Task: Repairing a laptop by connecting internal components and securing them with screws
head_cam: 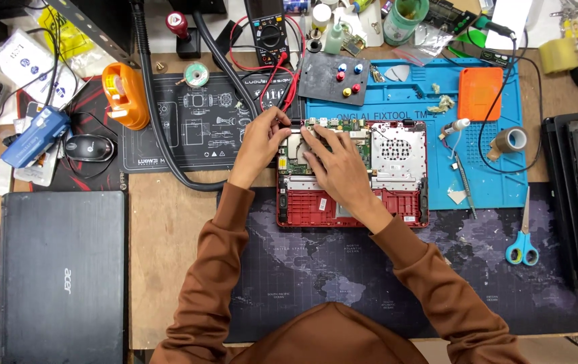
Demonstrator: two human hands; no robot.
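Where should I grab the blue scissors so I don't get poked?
Take the scissors by their blue finger loops, coming from the near edge of the desk. They lie flat with the loops toward the person and the blade tips pointing away, so that side is safest and has space around it.

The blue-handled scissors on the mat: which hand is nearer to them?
Right. The right hand rests on the opened red laptop, left of the scissors; the left hand is farther left, at the laptop's upper-left corner.

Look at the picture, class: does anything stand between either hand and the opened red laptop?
Nothing visible does. The left hand rests at the upper left edge of the opened red laptop, and the right hand lies flat on its circuit board. Both already touch it.
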